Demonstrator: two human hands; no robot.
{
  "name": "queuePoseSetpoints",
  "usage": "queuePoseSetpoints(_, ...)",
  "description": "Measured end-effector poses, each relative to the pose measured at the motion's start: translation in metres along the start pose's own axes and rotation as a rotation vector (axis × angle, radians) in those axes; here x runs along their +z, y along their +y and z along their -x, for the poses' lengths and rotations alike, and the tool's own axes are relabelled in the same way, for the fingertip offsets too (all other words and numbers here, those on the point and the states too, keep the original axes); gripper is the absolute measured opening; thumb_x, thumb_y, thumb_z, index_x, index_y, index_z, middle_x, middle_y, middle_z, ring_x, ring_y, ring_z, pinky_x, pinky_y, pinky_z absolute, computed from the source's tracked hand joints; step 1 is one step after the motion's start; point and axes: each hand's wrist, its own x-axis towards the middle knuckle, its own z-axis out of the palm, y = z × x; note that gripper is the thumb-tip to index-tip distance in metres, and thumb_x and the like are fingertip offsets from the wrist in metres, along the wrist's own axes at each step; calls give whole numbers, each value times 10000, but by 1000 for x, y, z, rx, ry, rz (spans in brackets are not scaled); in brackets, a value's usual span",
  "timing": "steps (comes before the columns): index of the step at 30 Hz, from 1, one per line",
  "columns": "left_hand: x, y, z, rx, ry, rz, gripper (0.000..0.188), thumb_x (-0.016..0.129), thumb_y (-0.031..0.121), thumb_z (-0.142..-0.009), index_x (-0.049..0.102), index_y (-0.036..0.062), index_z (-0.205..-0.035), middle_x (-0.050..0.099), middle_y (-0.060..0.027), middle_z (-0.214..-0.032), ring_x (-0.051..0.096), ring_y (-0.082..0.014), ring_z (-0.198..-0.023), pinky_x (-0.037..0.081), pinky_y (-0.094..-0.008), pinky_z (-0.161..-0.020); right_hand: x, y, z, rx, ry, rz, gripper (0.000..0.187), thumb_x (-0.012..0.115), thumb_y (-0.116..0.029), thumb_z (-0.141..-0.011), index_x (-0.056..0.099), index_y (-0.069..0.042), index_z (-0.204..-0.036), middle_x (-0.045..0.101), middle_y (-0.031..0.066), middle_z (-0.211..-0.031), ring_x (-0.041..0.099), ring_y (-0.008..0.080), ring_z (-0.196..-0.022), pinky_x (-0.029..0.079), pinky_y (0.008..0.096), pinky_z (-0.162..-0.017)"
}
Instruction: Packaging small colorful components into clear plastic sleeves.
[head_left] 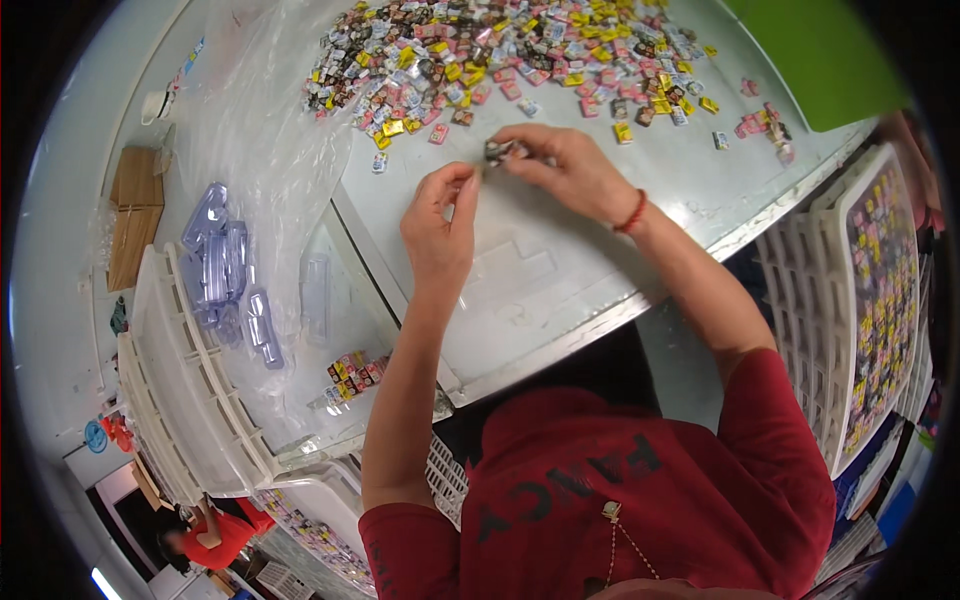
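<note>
My right hand pinches a small cluster of dark and pale block-shaped pieces between thumb and fingers. Close beside it, my left hand has its thumb and fingertips pressed together; whatever may be between them is blurred. Below both hands, a clear plastic tray with a stepped outline lies on the white table. Beyond them spreads a large pile of small pieces in pink, yellow, white, black and brown.
Clear purplish plastic trays heap at left, near grouped pieces and plastic sheeting. Stacked white crates stand right, their top full of pieces. A green panel lies far right. A person in red is lower left.
</note>
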Motion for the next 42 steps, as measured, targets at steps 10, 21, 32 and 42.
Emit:
queuePoseSetpoints(10, -9, 30, 28, -57, -33, 420, 197, 549, 57, -946, 632, -7, -1113, 608, -61, -1025, 604, -89, -868, 511, -230, -727, 10, -20, 42, 47, -135, -693, 320, 518, -127, -975, 551, -6, -1270, 653, 37, -1081, 586, 86, -935, 466, 238, -861)
queuePoseSetpoints(21, -8, 46, 50, -278, 76, 620, 163, 584, 80, -932, 648, -11, -1050, 649, -16, -860, 554, -63, -773, 437, -197, -717, 35, -23, 63, 95, 5, -836, 247, 600, -21, -903, 629, 5, -1148, 672, 51, -1030, 610, 111, -927, 486, 248, -851)
queuePoseSetpoints(32, -7, 35, 64, 250, 13, -142, 298, 703, 56, -817, 641, 2, -1103, 613, -106, -1102, 652, -220, -863, 526, -302, -733, 60, -12, 80, 221, 245, -835, 208, 618, -22, -891, 642, 49, -1085, 690, 93, -982, 635, 114, -884, 508, 240, -808)
queuePoseSetpoints(42, -16, 24, 64, 122, -41, -138, 303, 739, 75, -782, 672, 29, -1074, 609, -76, -1030, 647, -184, -847, 524, -286, -697, 65, -9, 78, 269, 187, -785, 220, 591, -113, -929, 661, 36, -1075, 694, 68, -957, 618, 97, -818, 500, 229, -785)
